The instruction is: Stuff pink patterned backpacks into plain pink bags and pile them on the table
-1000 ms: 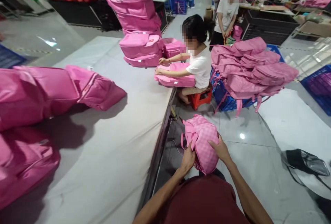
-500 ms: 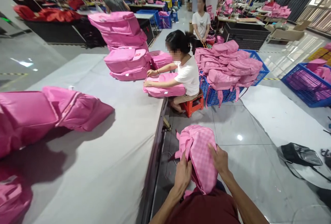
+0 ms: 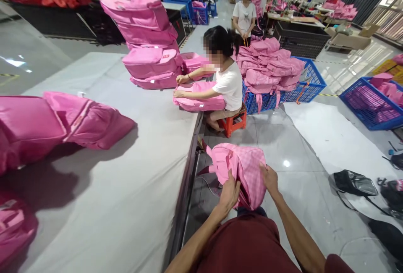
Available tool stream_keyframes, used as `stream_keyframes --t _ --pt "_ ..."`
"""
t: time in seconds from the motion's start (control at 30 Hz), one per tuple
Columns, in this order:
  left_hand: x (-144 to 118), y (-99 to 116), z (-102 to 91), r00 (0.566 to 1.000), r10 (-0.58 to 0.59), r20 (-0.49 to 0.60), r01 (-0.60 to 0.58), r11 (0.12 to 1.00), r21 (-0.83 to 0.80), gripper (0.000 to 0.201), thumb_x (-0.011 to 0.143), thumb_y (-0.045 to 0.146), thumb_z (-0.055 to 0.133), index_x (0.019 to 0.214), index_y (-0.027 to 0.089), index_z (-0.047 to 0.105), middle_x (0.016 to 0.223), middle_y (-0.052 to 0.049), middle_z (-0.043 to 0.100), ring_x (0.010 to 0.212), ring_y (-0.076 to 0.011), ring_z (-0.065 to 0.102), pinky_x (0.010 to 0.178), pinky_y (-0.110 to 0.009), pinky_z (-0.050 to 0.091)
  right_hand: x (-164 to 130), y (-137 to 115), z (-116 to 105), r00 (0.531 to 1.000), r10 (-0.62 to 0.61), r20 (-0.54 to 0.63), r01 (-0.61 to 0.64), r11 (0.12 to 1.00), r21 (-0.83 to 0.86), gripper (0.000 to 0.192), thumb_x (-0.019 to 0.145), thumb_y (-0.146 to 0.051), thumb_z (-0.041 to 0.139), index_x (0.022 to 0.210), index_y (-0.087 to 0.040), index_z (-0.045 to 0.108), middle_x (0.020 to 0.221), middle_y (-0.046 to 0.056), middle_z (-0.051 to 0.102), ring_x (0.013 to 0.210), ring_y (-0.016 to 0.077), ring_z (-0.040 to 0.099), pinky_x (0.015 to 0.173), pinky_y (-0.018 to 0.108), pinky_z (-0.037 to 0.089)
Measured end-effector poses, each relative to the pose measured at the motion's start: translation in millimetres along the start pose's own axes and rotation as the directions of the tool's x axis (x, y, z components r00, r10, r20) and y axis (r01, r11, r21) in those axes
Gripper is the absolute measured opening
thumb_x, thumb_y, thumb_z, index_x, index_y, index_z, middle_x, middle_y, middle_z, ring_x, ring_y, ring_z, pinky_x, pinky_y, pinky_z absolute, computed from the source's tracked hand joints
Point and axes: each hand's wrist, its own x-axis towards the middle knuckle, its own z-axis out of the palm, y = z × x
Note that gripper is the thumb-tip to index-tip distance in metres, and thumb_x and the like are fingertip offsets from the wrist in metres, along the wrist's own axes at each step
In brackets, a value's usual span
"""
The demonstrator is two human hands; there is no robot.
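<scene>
Pink checkered backpack (image 3: pixel 244 172) sits in the lap, left hand (image 3: pixel 229 191) and right hand (image 3: pixel 269 178) both clamped on its sides. Grey table (image 3: pixel 126 172) just left; seated co-worker (image 3: pixel 225 82) and blue crate (image 3: pixel 302 86) ahead.

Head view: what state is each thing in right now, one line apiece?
Pink checked backpack: held off the table, crumpled, gripped on both sides.
Left hand: closed on the backpack's left side.
Right hand: gripping its right side.
Blue crate: heaped over the rim with pink bags.
Grey table: pink bags lying and stacked on it.
Red stool: a seated person on it.
</scene>
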Motion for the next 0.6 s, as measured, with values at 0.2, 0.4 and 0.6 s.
stream_keyframes --t 0.2,0.4,0.6 --pt "42.3 -13.3 -61.5 0.948 0.022 -0.317 -0.155 0.903 -0.401 0.032 0.088 0.031 0.055 0.111 0.015 0.071 0.103 -0.010 0.077 0.092 -0.0278 0.068 0.084 -0.036 0.054 16.5 -73.4 -30.5 0.965 -0.209 0.157 0.121 0.889 0.441 0.073 0.105 -0.087 0.052 0.117 -0.021 0.082 0.126 0.009 0.082 0.122 0.0278 0.070 0.111 0.037 0.053" --pt "80.0 -53.4 -83.5 0.907 -0.350 -0.234 0.152 0.790 -0.594 0.006 0.080 0.021 0.056 0.079 0.020 0.062 0.073 -0.003 0.062 0.069 -0.0200 0.054 0.059 -0.027 0.039 28.3 -85.5 23.8 0.924 -0.146 0.352 -0.046 0.875 0.483 0.102 0.095 -0.101 0.047 0.146 -0.018 0.078 0.161 0.012 0.068 0.158 0.0319 0.055 0.140 0.045 0.031" --pt "81.1 -65.5 -63.1 0.875 -0.458 -0.156 0.261 0.718 -0.645 0.004 0.084 0.017 0.063 0.081 0.020 0.064 0.076 -0.004 0.066 0.069 -0.0195 0.059 0.060 -0.026 0.041 20.8 -63.8 27.9 0.895 -0.157 0.417 -0.065 0.880 0.471 0.091 0.103 -0.095 0.042 0.143 -0.023 0.081 0.152 0.008 0.075 0.156 0.0306 0.057 0.142 0.044 0.027"
